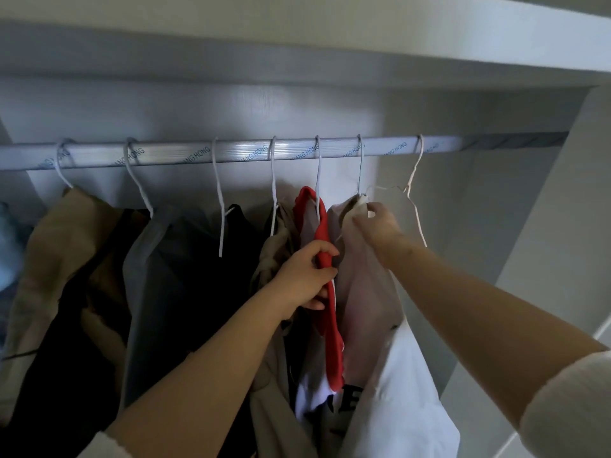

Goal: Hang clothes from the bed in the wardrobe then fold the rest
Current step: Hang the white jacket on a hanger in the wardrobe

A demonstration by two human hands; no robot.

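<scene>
A silver rail (231, 152) runs across the wardrobe with several white wire hangers on it. A red-trimmed garment (325, 259) hangs near the middle; my left hand (307, 276) grips its red edge. Just to its right hangs a pale pink and white garment (370, 309). My right hand (377, 226) pinches its collar at the top, close under the hanger hook. An empty white hanger (415, 190) hangs at the right end of the row, behind my right hand.
Beige, black and grey clothes (158, 276) fill the rail's left half, with another bare hanger (221, 223) among them. A white shelf (429, 31) runs overhead. The wardrobe's side wall (545, 209) stands at the right, with bare rail beyond the last hanger.
</scene>
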